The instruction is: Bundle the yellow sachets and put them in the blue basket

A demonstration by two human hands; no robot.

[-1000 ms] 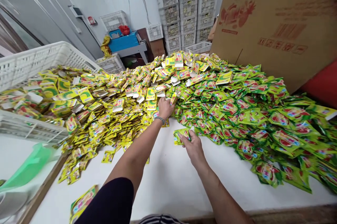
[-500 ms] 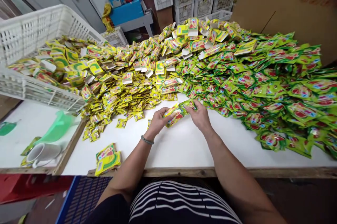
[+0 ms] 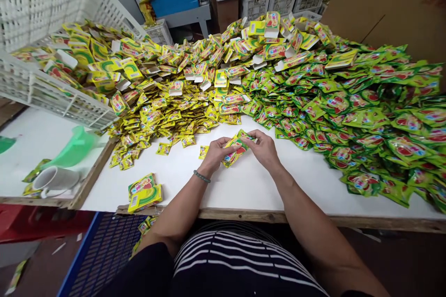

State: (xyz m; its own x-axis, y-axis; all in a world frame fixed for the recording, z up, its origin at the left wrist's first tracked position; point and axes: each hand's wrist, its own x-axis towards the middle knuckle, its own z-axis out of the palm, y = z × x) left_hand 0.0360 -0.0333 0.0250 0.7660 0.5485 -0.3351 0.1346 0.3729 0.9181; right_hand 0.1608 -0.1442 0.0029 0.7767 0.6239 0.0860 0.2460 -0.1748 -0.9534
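Observation:
My left hand [image 3: 214, 155] is closed on a small yellow carton [image 3: 230, 157] with a red fruit picture, held tilted above the white table [image 3: 237, 190]. At the carton's upper right end, my right hand [image 3: 265, 149] pinches a green sachet [image 3: 243, 135]. Most of that sachet is hidden by the carton and my fingers. Just left of my left hand lies a small yellow packet [image 3: 203, 152]. Beyond my hands spread heaps of small yellow packets [image 3: 163, 118], open yellow cartons [image 3: 205, 67] and green sachets [image 3: 334, 106].
A white plastic basket [image 3: 69, 97] full of cartons leans at the left. Flat-lying cartons [image 3: 145, 198] rest near the table's front edge. Further left are a white mug [image 3: 57, 180] and a green plastic scoop-like piece [image 3: 75, 148]. A blue crate [image 3: 101, 246] stands below.
The green sachet has gone further into the carton, so less of it shows. My right hand has come closer to my left. The whole view has shifted slightly.

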